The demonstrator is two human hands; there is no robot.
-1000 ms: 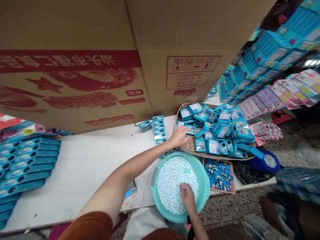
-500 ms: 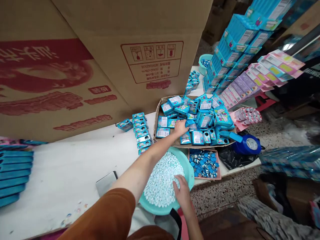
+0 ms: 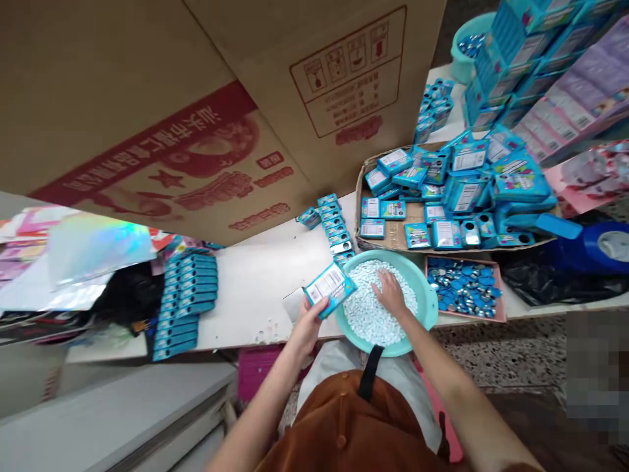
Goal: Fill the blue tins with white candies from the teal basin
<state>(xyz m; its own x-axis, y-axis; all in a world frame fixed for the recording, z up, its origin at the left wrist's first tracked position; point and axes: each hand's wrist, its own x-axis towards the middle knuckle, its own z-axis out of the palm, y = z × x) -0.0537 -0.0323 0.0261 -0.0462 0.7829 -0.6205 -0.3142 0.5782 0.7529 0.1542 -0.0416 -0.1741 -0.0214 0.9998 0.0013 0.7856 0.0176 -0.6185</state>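
Note:
My left hand point(image 3: 308, 322) is closed on the near end of a flat blue printed box point(image 3: 330, 288), its white label turned up. The box is held tilted over the table, left of a turquoise basin point(image 3: 428, 308). Small pale blue and white candies point(image 3: 373, 318) fill the basin. On top of them rests my right hand point(image 3: 392, 293), fingers apart, fingertips touching the candies. Behind the basin, a low cardboard tray point(image 3: 415, 213) holds many more such boxes. A row of blue boxes point(image 3: 334, 221) with round holes in their ends stands left of it.
A pink tray point(image 3: 500, 305) of round blue and silver pieces lies right of the basin. A large carton point(image 3: 314, 151) walls off the table's back. Stacked blue boxes point(image 3: 189, 295) stand at the left. A flat grey object point(image 3: 293, 303) lies partly behind the held box.
My left hand has come back from the cardboard tray to the left of the basin, with a blue box in it. My right hand stays in the basin. The view has swung left.

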